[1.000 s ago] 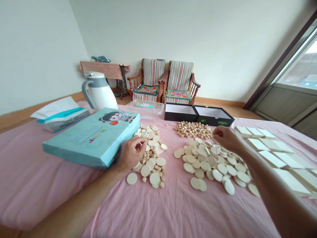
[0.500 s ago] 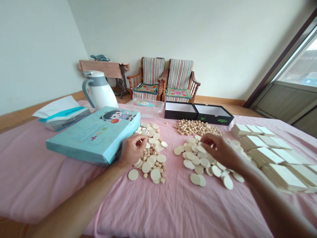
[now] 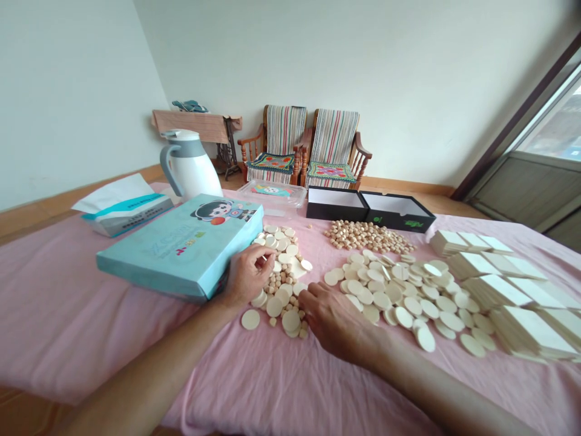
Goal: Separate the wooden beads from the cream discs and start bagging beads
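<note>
My left hand point(image 3: 249, 274) rests by the left edge of a mixed pile of round wooden discs point(image 3: 274, 306) and small wooden beads point(image 3: 275, 283). Its fingers are curled in, and what they hold, if anything, is hidden. At the right edge of that same pile is my right hand point(image 3: 338, 321), back upward, fingertips bent together against the pieces. I cannot make out what is between them. Just beyond my right hand spreads a larger heap of pale wooden discs point(image 3: 403, 317). Behind it lies a heap of wooden beads point(image 3: 363, 235).
A light blue box point(image 3: 181, 248) lies left of my left hand. Stacks of wooden rectangles point(image 3: 535, 330) stand at the right. Further back are two black trays point(image 3: 394, 221), a clear plastic lid point(image 3: 272, 203), a white jug point(image 3: 195, 172) and a tissue pack point(image 3: 129, 212).
My right hand has moved left and nearer to me, from over the large disc heap to the right edge of the mixed pile. My left hand has stayed nearly in place.
</note>
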Demonstrator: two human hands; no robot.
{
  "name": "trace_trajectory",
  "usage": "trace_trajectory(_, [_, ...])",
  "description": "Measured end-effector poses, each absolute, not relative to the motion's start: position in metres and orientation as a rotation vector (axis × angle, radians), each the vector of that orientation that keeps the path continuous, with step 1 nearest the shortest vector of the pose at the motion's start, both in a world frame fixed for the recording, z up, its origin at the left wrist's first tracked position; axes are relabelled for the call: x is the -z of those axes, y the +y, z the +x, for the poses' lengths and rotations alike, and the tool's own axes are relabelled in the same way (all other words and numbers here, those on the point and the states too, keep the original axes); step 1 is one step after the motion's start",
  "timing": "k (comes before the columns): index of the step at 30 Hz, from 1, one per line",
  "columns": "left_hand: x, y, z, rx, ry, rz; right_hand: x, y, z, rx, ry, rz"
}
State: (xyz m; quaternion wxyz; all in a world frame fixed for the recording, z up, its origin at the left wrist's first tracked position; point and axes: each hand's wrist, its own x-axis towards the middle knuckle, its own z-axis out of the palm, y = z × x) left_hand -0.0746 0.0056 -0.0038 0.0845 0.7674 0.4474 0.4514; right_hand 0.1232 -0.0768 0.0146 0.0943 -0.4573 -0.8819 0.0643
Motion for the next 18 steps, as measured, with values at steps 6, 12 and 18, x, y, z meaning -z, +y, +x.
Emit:
trace_trajectory(6, [0.006, 0.006, -0.074, -1.340, 1.324, 2.300, -0.020, -0.054, 0.141, -0.271, -2.396, -1.404])
trace_trajectory(12, [0.005, 0.006, -0.075, -1.332, 1.326, 2.314, -0.035, 0.031, 0.195, 0.007, -2.222, -1.745])
trace_trajectory(18, [0.002, 0.005, -0.075, -1.351, 1.338, 2.281, -0.034, 0.041, 0.198, 0.073, -2.112, -1.791])
